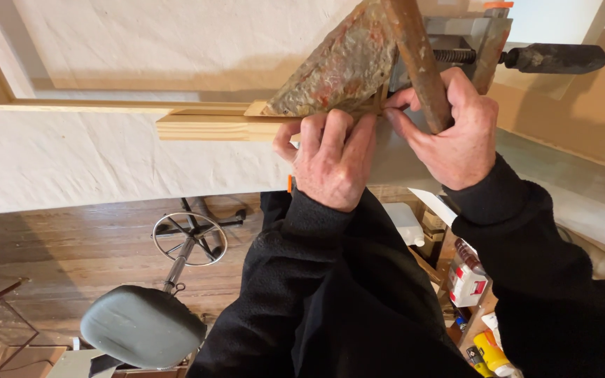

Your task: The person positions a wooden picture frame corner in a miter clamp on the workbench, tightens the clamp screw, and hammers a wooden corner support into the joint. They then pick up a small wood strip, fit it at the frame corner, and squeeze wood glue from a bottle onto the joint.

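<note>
We start at the light wooden frame corner (246, 122), where two mitred strips meet at the edge of the white-covered bench (106, 161). One strip runs left along the bench surface toward a further frame member at the far left. The joint lies near the top centre of the view, directly beneath a rusty triangular metal block (337, 70) that rests on it.

Our left hand (330, 157) is curled closed over the near edge of the corner, with the fingertips pressed against the wood just below the block. Our right hand (453, 126) is wrapped around a rusty metal bar (418, 63) that slopes up and to the left beside the block; its thumb and forefinger also touch the joint. Both hands sit close together, nearly touching at the joint.

Behind the right hand we see a grey clamp body with a threaded screw (455, 56) and a dark handle (554, 58) pointing to the right. Both arms wear black sleeves.

Below the bench edge, on the wooden floor (85, 252), stands a stool with a grey padded seat (141, 325) and a round metal foot ring (189, 238). To the right, under the bench, a shelf holds a white bottle, a red and white container (468, 280) and yellow tubes (491, 353).
</note>
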